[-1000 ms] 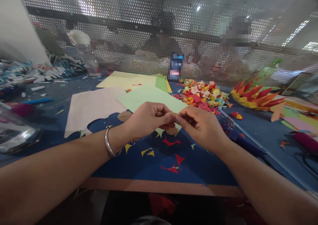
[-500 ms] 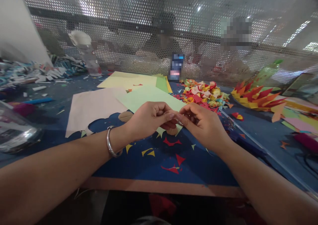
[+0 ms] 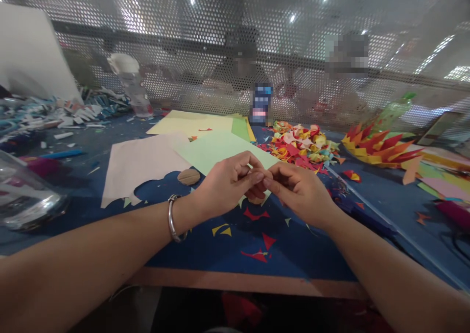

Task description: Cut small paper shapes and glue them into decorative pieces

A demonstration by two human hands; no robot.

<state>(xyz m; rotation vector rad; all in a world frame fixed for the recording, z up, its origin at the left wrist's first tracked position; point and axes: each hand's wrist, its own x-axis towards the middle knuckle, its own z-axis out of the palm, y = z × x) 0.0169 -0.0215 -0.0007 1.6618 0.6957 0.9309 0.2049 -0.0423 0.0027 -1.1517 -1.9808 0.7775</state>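
Note:
My left hand and my right hand meet over the blue table, thumbs and fingertips pinched together. Whatever small thing lies between them is hidden by the fingers. A silver bangle circles my left wrist. Below the fingertips a tan round piece shows in part. Another tan oval piece, with a line across it, lies left of my left hand. Behind the hands is a pale green sheet of paper. A pinkish-white sheet with scalloped cut-outs lies to its left. Red scraps and yellow scraps lie nearer me.
Beyond my right hand is a heap of folded coloured paper pieces, beside a spiky orange-red paper ring. A phone stands against the perforated screen. A bottle and a clear container are on the left.
My hands remain pinched together, with the fingertips drawn slightly closer and shifted. The whole view has moved a little, so the things on the table appear slightly lower and to the right.

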